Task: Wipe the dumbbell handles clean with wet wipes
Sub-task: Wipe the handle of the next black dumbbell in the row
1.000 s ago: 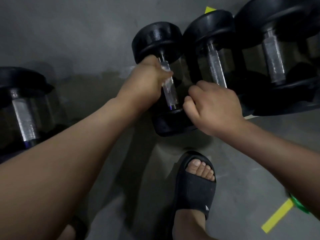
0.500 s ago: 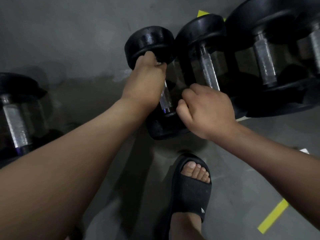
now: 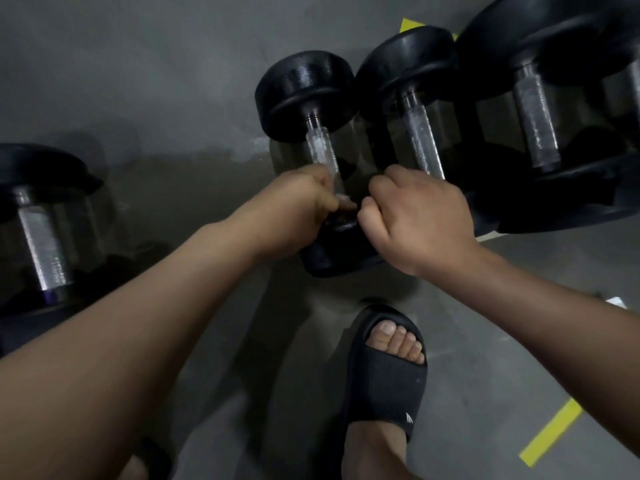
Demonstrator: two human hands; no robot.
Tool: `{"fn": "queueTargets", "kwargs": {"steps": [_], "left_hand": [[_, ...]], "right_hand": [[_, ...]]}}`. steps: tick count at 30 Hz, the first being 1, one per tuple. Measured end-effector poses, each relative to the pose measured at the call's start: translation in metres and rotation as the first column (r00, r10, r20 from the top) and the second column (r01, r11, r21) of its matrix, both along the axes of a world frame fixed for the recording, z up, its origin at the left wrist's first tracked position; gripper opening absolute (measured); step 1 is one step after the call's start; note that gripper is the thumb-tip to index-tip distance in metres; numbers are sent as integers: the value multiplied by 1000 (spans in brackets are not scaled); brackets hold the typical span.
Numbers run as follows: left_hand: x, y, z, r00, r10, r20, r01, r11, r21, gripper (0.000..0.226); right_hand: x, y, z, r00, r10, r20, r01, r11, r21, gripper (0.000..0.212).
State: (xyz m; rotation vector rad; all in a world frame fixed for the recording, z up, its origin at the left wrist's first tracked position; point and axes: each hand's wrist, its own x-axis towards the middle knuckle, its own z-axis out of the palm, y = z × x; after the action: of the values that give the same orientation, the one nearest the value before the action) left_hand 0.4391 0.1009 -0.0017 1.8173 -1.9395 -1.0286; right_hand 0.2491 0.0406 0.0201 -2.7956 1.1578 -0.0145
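A black dumbbell (image 3: 304, 88) lies on the floor in the middle, its knurled metal handle (image 3: 320, 147) running toward me. My left hand (image 3: 298, 209) curls round the near end of that handle, and a pale scrap of wet wipe (image 3: 341, 199) shows at its fingertips. Just to the right, my right hand (image 3: 419, 220) is a curled fist at the dumbbell's near head (image 3: 332, 261) and seems to grip its edge. What lies under its fingers is hidden.
Two bigger black dumbbells (image 3: 412, 71) (image 3: 540, 109) lie close on the right, and another (image 3: 38, 237) lies at the left edge. My foot in a black slide (image 3: 388, 368) stands just below the hands. Yellow tape (image 3: 550, 433) marks the grey floor at lower right.
My left hand slid down the handle from its far end by the top head to the near end. The right hand has stayed by the near head.
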Motion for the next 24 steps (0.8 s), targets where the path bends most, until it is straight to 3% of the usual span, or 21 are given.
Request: {"fn": "queueTargets", "kwargs": {"steps": [3,6,9,11,16,21,24], "left_hand": [[-5,16,-8,949,258,-180,-275,958,-78,23],[-15,12,-13,712,627,-315,-642,763,66,22],[-12,-8,-16,460,796,-394,-812,557,177,15],[-12,-15,-16,410,837,-362,-848,496,187,15],[-21,-1,-12,411,825,-389,-818,522,243,14],[-13,-36,-13,61,889,-453,-870,270,413,11],[-17,-18,-14,111,883,-456,-815,343,466,9]], "right_hand": [[0,1,0,1000,-9,1,9,1000,12,31],[0,0,-1,1000,-15,-12,15,1000,0,30],[1,1,-1,1000,-17,-26,16,1000,-10,31],[2,2,0,1000,-14,-25,14,1000,-6,31],[4,1,-1,1000,-11,-21,10,1000,-12,29],[4,1,0,1000,-13,-17,13,1000,-19,30],[5,2,-2,1000,-8,-27,7,1000,-21,29]]}}
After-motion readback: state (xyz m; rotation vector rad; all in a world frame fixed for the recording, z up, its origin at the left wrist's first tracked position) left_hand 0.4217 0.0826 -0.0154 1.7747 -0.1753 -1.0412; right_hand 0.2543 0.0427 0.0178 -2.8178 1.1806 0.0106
